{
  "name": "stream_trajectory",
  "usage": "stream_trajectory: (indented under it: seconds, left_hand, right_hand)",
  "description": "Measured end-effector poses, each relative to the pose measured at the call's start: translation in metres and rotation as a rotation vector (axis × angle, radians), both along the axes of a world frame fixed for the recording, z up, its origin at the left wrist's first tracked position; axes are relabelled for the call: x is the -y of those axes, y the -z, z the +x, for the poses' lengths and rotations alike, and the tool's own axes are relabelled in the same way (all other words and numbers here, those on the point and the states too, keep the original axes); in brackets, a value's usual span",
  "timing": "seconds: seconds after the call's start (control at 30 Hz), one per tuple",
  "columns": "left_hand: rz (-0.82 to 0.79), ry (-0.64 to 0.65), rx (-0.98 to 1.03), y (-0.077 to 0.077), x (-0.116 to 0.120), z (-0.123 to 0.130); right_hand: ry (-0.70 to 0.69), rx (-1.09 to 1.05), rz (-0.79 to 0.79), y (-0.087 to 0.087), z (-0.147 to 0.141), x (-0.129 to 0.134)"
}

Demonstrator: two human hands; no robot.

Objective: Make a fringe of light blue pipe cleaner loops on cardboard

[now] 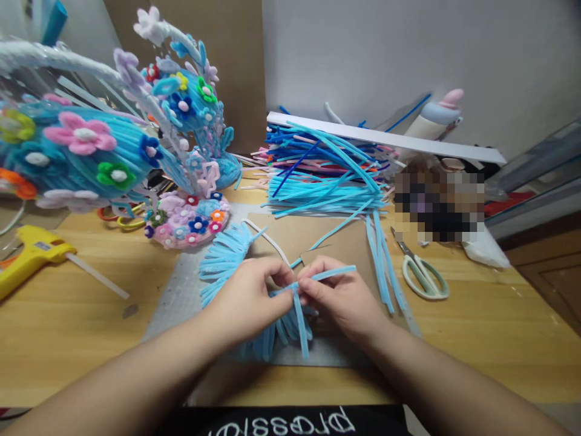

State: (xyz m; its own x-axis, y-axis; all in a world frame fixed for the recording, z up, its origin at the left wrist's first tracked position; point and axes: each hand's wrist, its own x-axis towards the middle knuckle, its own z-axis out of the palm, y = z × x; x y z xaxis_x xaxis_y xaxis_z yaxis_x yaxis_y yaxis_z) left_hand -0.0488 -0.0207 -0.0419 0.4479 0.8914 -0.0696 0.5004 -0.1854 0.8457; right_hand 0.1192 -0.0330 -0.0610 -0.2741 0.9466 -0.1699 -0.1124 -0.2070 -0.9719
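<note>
My left hand point(261, 287) pinches a light-blue pipe cleaner strand near the middle of the mat. Close beside it, my right hand point(338, 293) grips a light-blue pipe cleaner point(336, 272) whose free end sticks out to the right. Another length point(300, 327) hangs down between the hands. A curved fringe of light-blue pipe cleaners point(224, 260) joins on at the left and runs beneath my left hand. Exactly how the strands cross at my fingertips is hidden by the fingers.
Bundled pipe cleaners point(322, 194) lie at the back. Loose blue ones point(381, 260) and scissors point(424, 275) are to the right. A yellow glue gun point(36, 257) rests at the left, below flower-covered fuzzy decorations point(82, 151). A grey cutting mat point(170, 303) lies under the work.
</note>
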Motion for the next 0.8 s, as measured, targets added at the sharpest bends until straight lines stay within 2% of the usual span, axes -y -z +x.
stream_trajectory:
  seconds: [0.13, 0.3, 0.5, 0.67, 0.8]
  left_hand:
    - [-0.068, -0.031, 0.035, -0.003, 0.001, 0.0]
    - [-0.093, 0.029, 0.039, -0.004, 0.002, -0.001]
    - [-0.058, 0.033, 0.051, -0.001, 0.0, 0.0]
    - [-0.131, -0.038, 0.13, -0.003, 0.002, 0.002]
    - [-0.02, -0.06, 0.072, -0.005, 0.004, 0.003]
  right_hand:
    - [0.037, -0.056, 0.008, 0.0, -0.001, -0.001]
    - [0.025, -0.163, -0.033, 0.003, -0.002, 0.001]
    - [0.008, -0.164, -0.02, 0.005, -0.004, 0.004]
    - [0.07, -0.308, -0.118, 0.012, -0.007, 0.003]
    - [0.125, -0.417, -0.248, 0.01, -0.007, 0.002]
